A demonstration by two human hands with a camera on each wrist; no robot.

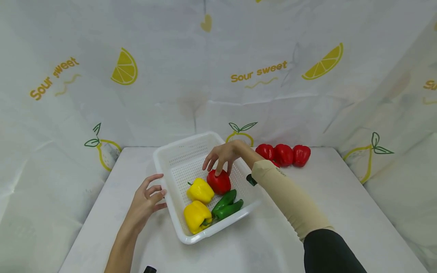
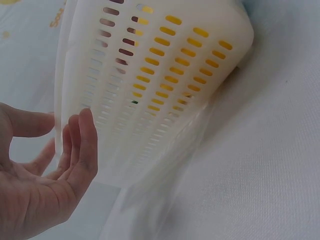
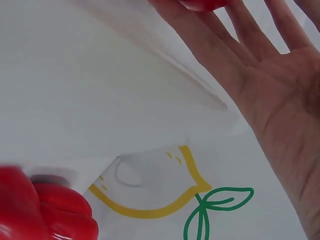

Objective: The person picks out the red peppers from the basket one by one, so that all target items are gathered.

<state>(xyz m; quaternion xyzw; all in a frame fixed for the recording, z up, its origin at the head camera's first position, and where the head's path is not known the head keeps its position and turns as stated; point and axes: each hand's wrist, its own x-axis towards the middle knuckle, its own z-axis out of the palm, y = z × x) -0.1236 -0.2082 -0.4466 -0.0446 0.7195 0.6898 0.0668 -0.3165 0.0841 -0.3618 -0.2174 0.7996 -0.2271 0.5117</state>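
Observation:
A white perforated plastic basket (image 1: 179,220) sits on the table, holding two yellow bell peppers (image 1: 200,190), green peppers (image 1: 227,204) and a red bell pepper (image 1: 218,182). My right hand (image 1: 225,153) reaches over the far right rim, its curled fingers on top of that red pepper. In the right wrist view, only the lower edge of the red pepper (image 3: 205,4) shows by the fingers. At the basket's left side, my left hand (image 1: 145,201) holds the rim. The left wrist view has the thumb and fingers (image 2: 86,145) on opposite sides of the rim.
Several more red bell peppers (image 1: 283,154) lie at the back right of the white table (image 1: 341,212), beyond my right forearm. A white sheet with lemon prints (image 1: 164,94) hangs behind the table. A small black object (image 1: 150,269) shows at the bottom edge.

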